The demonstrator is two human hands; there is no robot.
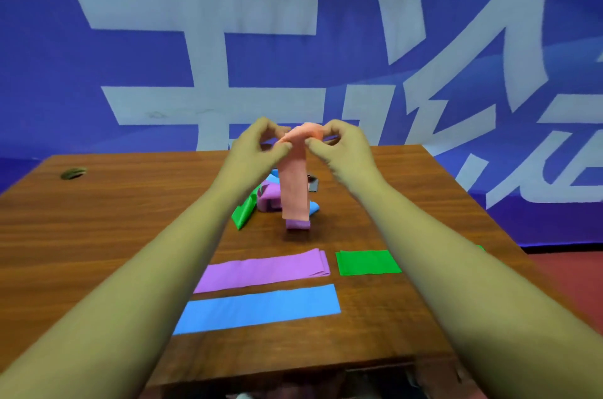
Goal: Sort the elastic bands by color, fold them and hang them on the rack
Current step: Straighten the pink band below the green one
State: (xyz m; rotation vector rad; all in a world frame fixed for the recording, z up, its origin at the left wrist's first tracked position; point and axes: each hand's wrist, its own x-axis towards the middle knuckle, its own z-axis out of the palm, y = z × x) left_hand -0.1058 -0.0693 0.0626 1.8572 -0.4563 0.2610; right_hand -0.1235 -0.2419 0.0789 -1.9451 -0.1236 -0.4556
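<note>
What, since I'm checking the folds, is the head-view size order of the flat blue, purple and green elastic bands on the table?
1. Flat blue elastic band, largest.
2. Flat purple elastic band, close behind.
3. Flat green elastic band: smallest showing, though right forearm hides part.

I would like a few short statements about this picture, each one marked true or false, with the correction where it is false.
1. The left hand and the right hand both pinch the pink band. True.
2. On the table, the blue band lies flat, nearer to the person than the purple band. True.
3. The flat green band lies to the left of the purple band. False: it lies to its right.
4. The pink band lies flat on the table. False: it hangs down from the hands, in front of the pile of loose bands.
</note>
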